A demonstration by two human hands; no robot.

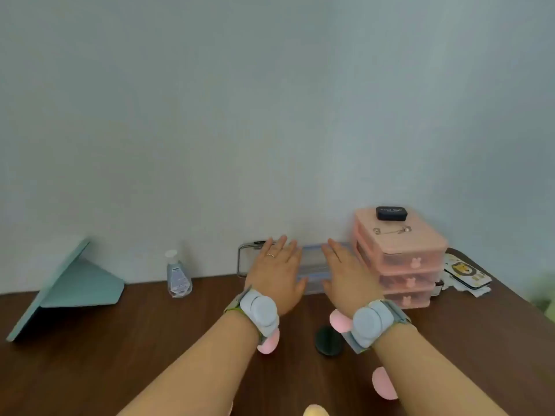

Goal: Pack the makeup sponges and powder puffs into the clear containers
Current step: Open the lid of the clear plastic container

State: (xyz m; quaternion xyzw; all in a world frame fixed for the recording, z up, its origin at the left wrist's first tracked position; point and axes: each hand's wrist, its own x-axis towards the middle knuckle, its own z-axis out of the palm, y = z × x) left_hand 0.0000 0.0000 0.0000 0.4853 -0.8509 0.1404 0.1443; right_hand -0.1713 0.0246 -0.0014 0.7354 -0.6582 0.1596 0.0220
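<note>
Both my hands reach toward the back of the brown table. My left hand [277, 273] has straight fingers spread in front of a clear container [244, 259] with a grey rim. My right hand [345, 273] is flat with straight fingers over a clear container with a blue lid [312, 265]. Whether either hand touches a container I cannot tell. Pink sponges lie by my left wrist [268, 343], by my right wrist [338, 322] and under my right forearm [383, 384]. A dark round puff [328, 340] lies between my wrists. A yellow sponge [314, 411] shows at the bottom edge.
A pink three-drawer organiser [399, 259] with a small black case [391, 213] on top stands right of my hands. A phone in a lion case [467, 271] lies far right. A sanitiser bottle [178, 276] and a teal folded stand [69, 286] are on the left, against the wall.
</note>
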